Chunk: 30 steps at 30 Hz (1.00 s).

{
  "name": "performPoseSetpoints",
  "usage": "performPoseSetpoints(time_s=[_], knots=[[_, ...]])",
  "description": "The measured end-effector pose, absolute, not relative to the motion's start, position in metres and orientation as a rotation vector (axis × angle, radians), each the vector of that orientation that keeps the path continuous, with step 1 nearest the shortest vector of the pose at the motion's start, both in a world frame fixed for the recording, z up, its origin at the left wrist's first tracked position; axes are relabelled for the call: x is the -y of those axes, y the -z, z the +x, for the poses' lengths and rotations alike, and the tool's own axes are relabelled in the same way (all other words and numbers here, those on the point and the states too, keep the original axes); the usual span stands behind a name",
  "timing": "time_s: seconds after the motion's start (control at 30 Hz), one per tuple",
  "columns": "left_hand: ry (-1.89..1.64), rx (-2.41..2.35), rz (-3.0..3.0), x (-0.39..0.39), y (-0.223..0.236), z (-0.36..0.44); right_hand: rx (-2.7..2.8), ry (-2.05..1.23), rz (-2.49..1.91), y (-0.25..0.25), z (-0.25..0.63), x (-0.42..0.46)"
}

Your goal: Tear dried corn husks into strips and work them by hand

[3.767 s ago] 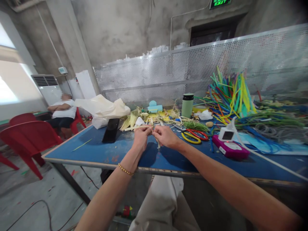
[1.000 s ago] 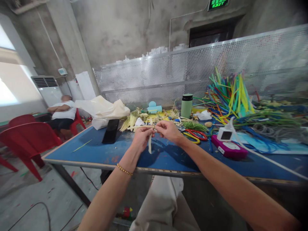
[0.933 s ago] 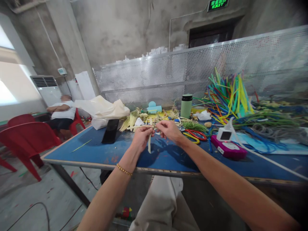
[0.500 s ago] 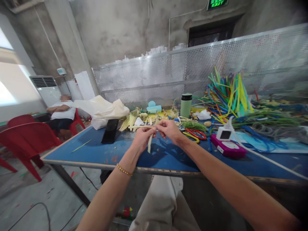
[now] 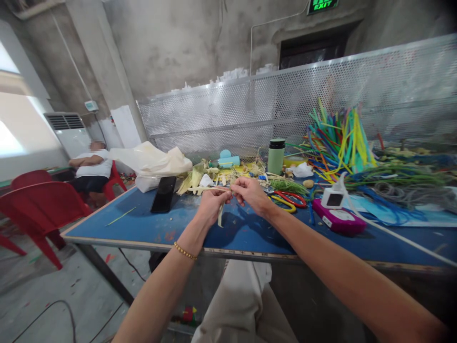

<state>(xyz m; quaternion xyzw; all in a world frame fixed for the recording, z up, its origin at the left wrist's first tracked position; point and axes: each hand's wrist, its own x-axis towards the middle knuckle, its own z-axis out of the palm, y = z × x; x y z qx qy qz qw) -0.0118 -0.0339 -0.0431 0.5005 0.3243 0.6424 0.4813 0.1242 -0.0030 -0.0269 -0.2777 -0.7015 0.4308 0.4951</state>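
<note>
My left hand (image 5: 213, 204) pinches a pale husk strip (image 5: 220, 219) above the blue table (image 5: 135, 224). One end sticks out leftward over the fingers and another part hangs down below them. Close against it, my right hand (image 5: 252, 193) has thumb and forefinger pressed together at the strip's other end; the exact contact between the fingertips is too small to make out. Behind the hands lies a heap of dry husks (image 5: 195, 177). Scissors with red and yellow handles (image 5: 293, 200) rest just right of my right hand.
A black phone (image 5: 163, 194) and a white plastic bag (image 5: 153, 162) lie on the left. A green bottle (image 5: 276, 159), coloured strips (image 5: 352, 138) and a magenta box (image 5: 339, 219) with a white cable stand rightward. A person (image 5: 93, 164) sits beyond red chairs (image 5: 43, 205).
Both hands have stayed almost in place. The strip's left end and its hanging part have shifted slightly leftward, and the fingers have moved a little.
</note>
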Motion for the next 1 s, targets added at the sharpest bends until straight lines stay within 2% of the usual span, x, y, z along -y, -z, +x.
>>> performPoseSetpoints(time_s=[0.3,0.63,0.7,0.87,1.0], knots=[[-1.558,-0.758,1.223,0.035,0.042,-0.012,1.610,-1.175,-0.625,0.028,0.123,0.003],[-1.461,-0.757,1.070,0.035,0.041,-0.016,1.725,-1.051,-0.735,0.025,0.123,0.007],[-1.482,-0.762,1.023,0.033,0.041,-0.018,1.786,-0.865,-0.826,0.024,0.125,0.005],[-1.552,-0.786,0.883,0.028,0.042,-0.024,1.956,-0.030,-0.726,0.026,0.129,0.002],[-1.642,-0.759,0.865,0.026,0.043,-0.025,2.209,0.108,-0.531,0.031,0.127,0.009]])
